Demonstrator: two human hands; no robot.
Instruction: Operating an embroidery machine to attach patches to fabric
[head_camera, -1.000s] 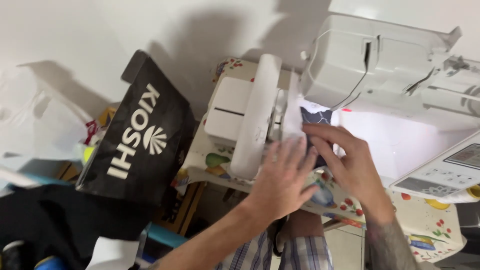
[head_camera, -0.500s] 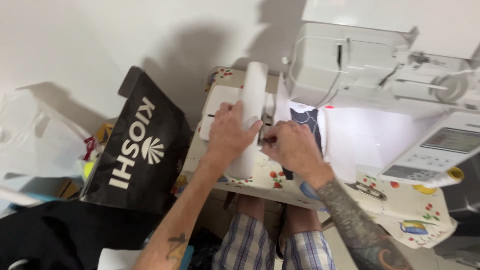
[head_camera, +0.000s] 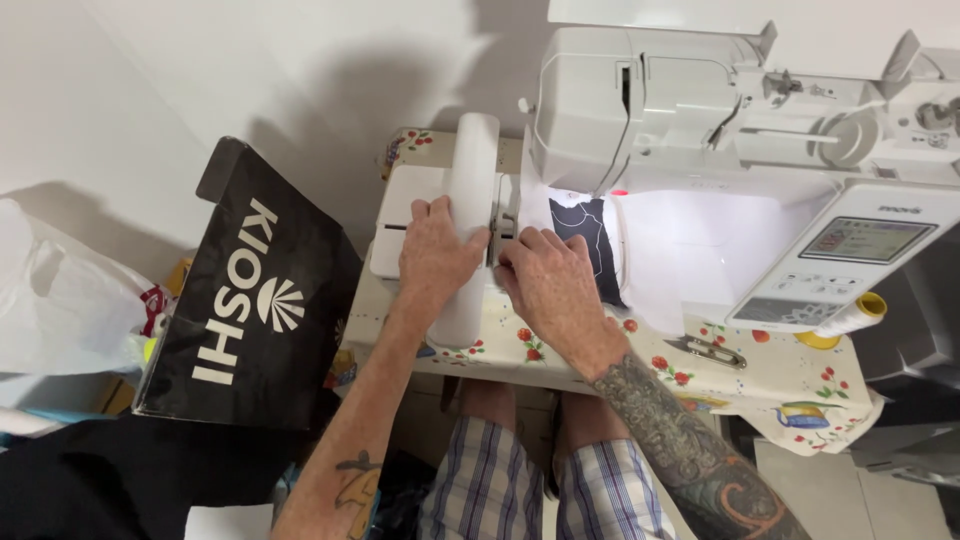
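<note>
Far left: white plastic bag (head_camera: 55, 300); black paper bag (head_camera: 255, 300) standing beside it. Centre: left hand (head_camera: 435, 255) lying flat, fingers loosely spread, on white embroidery arm (head_camera: 470, 180). Right hand (head_camera: 550, 280) curled at hoop edge, possibly pinching clamp; grip unclear. Dark fabric (head_camera: 588, 235) under needle. Upper right: white embroidery machine (head_camera: 700, 110). Lower right: small snips (head_camera: 712, 350) on floral tablecloth (head_camera: 790, 385).

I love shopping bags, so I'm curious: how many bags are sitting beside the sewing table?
2. A black paper bag with white lettering stands just left of the table, and a white plastic bag lies at the far left edge. Others may be hidden behind them.
</note>
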